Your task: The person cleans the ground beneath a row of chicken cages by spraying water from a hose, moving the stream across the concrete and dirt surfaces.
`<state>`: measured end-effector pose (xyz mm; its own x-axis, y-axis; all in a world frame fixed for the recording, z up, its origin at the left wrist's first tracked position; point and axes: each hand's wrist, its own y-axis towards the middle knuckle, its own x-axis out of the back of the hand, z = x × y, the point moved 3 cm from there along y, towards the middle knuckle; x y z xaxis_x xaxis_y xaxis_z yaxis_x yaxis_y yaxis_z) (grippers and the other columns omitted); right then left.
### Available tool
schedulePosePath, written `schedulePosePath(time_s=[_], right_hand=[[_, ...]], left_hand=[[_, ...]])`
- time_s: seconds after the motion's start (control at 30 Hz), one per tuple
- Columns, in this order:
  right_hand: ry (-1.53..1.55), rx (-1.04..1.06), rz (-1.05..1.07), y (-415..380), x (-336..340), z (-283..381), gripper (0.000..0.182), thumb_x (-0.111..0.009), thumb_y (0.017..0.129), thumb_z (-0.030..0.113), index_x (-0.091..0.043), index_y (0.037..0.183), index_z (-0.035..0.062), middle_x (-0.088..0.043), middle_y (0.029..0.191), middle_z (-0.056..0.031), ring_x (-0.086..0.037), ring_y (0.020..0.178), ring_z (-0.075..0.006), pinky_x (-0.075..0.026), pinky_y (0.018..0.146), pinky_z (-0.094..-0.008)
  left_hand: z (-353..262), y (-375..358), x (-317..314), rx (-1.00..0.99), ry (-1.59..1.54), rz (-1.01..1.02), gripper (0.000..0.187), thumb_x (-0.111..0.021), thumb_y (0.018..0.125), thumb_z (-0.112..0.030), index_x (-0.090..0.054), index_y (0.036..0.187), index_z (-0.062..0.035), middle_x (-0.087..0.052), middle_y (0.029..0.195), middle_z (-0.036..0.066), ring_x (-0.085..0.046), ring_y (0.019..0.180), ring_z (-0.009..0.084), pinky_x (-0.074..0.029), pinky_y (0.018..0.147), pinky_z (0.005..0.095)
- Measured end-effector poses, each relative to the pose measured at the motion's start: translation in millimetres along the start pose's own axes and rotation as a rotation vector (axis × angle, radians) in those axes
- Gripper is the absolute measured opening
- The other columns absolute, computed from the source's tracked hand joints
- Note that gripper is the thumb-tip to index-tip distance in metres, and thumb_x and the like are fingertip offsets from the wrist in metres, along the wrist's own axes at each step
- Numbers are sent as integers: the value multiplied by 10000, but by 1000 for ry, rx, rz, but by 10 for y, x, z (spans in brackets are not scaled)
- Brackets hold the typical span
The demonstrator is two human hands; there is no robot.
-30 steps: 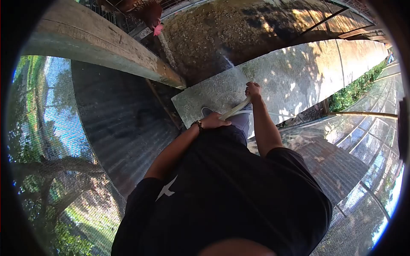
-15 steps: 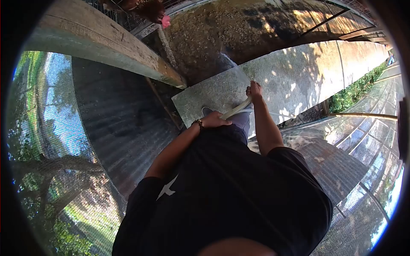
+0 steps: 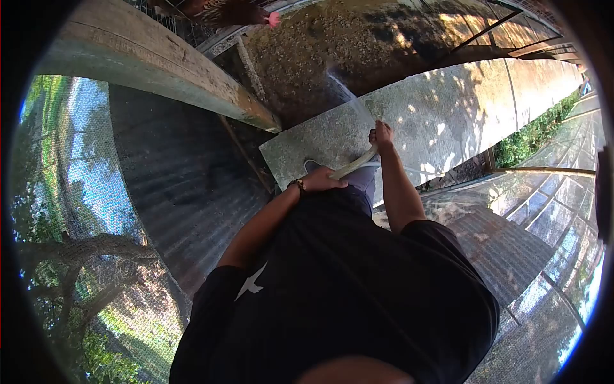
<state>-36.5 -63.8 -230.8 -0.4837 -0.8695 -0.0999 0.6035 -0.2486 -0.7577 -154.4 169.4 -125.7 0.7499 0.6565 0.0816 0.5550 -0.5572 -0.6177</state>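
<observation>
A pale hose [image 3: 355, 164] runs between my two hands in front of my waist. My right hand [image 3: 382, 136] is closed around it near its outlet end. Water [image 3: 345, 93] sprays from there over the walkway edge onto the wet, dark dirt [image 3: 307, 70]. My left hand [image 3: 320, 180], with a beaded bracelet at the wrist, grips the hose lower down, close to my body. Part of the hose beyond the left hand is hidden. My shoe [image 3: 310, 164] stands on the concrete walkway [image 3: 435, 118].
A chicken [image 3: 236, 14] with a red comb is at the top, by wire mesh. A thick wooden post [image 3: 153, 61] rises at upper left. Corrugated metal sheets [image 3: 179, 173] and mesh netting [image 3: 96, 160] border the left; another sheet [image 3: 486, 249] lies right.
The chicken's head has moved to the right. The water jet has shifted slightly to the left on the dirt. Both hands keep their hold on the hose.
</observation>
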Motion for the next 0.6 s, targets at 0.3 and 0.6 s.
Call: schedulePosePath(time_s=[0.3, 0.6], right_hand=[[25, 28, 37, 8, -13, -17, 242, -552, 953, 273, -403, 802, 157, -362, 567, 0, -363, 417, -115, -330, 363, -268], [65, 32, 80, 56, -20, -48, 245, -560, 955, 289, -429, 790, 165, -360, 567, 8, -355, 408, -105, -317, 354, -257]], left_hand=[[109, 42, 0, 1, 26, -6, 621, -737, 755, -602, -691, 850, 10, -664, 759, 75, -620, 742, 144, -470, 692, 308], [62, 13, 28, -1, 47, 25, 581, -725, 775, -580, -708, 924, -18, -672, 772, 69, -619, 747, 135, -470, 697, 302]])
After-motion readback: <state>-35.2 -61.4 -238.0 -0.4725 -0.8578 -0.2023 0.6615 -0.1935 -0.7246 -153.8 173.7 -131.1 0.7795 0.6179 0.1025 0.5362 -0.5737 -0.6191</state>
